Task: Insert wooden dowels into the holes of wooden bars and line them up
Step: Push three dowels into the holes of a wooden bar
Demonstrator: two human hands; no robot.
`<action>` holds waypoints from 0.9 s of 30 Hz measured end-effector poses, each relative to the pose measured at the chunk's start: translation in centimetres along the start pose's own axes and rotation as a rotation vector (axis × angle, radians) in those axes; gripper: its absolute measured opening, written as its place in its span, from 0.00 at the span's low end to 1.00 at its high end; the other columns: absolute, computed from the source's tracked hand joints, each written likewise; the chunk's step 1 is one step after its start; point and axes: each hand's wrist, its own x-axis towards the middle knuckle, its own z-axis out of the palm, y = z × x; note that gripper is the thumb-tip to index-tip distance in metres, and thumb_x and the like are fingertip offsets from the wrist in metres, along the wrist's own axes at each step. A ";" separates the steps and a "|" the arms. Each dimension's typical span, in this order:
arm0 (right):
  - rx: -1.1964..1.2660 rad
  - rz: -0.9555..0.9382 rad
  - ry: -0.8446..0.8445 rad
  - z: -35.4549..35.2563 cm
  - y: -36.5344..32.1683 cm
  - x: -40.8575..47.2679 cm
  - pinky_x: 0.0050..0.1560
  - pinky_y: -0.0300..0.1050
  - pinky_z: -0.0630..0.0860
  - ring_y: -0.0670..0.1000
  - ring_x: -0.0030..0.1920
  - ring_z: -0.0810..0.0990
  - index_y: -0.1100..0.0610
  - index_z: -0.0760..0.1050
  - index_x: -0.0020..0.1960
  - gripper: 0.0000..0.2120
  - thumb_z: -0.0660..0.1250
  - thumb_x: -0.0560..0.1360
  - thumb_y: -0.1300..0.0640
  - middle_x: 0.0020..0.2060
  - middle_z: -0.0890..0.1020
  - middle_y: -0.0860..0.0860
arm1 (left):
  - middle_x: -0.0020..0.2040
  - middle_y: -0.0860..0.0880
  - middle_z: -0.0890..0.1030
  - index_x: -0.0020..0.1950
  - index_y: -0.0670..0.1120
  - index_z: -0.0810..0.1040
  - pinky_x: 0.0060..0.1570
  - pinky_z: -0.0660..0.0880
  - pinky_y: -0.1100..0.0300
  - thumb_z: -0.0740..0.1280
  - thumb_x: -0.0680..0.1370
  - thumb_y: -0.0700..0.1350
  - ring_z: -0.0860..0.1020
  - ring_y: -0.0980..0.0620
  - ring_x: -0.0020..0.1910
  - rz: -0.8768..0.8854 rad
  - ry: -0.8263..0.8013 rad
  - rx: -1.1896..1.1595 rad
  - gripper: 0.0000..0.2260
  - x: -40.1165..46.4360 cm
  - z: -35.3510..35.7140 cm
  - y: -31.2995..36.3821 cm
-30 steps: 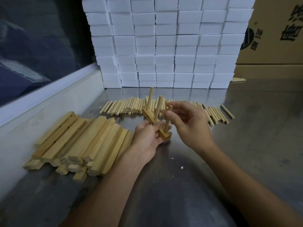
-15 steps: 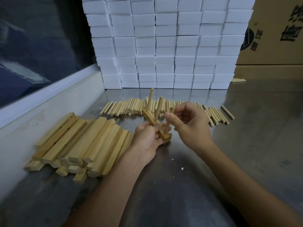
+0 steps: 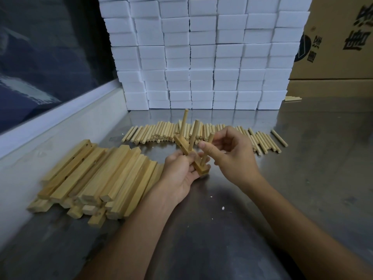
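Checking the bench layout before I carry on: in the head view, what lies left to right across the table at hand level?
Pile of wooden bars → left hand → held bar with three dowels → right hand → steel tabletop.

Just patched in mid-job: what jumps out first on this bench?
At centre, the left hand holds a wooden bar with three dowels standing in it; the right hand pinches the nearest. Behind rises a wall of white blocks; a pile of bars lies left.
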 end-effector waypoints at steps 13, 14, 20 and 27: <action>0.005 0.000 -0.031 -0.1 0.5 0.0 0.31 0.35 0.76 0.59 0.41 0.83 0.63 0.75 0.46 0.11 0.76 0.72 0.62 0.40 0.82 0.60 | 0.54 0.36 0.83 0.63 0.39 0.76 0.51 0.81 0.44 0.57 0.83 0.34 0.83 0.39 0.53 -0.007 -0.019 -0.007 0.12 -0.2 0.0 0.2; -0.021 -0.008 -0.035 -0.2 0.6 0.0 0.33 0.35 0.77 0.56 0.41 0.84 0.63 0.76 0.47 0.11 0.76 0.72 0.61 0.39 0.82 0.59 | 0.54 0.35 0.83 0.63 0.38 0.76 0.50 0.81 0.45 0.57 0.83 0.34 0.83 0.39 0.53 -0.010 -0.019 -0.014 0.12 -0.3 0.0 0.2; -0.393 0.008 -0.148 -0.1 1.6 -0.9 0.35 0.40 0.76 0.46 0.36 0.77 0.50 0.77 0.44 0.13 0.78 0.69 0.46 0.36 0.79 0.45 | 0.53 0.33 0.83 0.59 0.35 0.75 0.50 0.82 0.49 0.58 0.83 0.36 0.84 0.40 0.50 -0.011 -0.008 -0.089 0.09 -0.3 -0.1 0.4; -0.479 0.096 -0.212 0.1 1.8 -1.0 0.40 0.39 0.78 0.43 0.40 0.79 0.50 0.83 0.48 0.09 0.76 0.71 0.47 0.38 0.82 0.45 | 0.52 0.35 0.82 0.62 0.34 0.73 0.34 0.80 0.59 0.59 0.83 0.35 0.85 0.46 0.39 0.027 0.025 -0.125 0.10 -0.3 0.0 0.4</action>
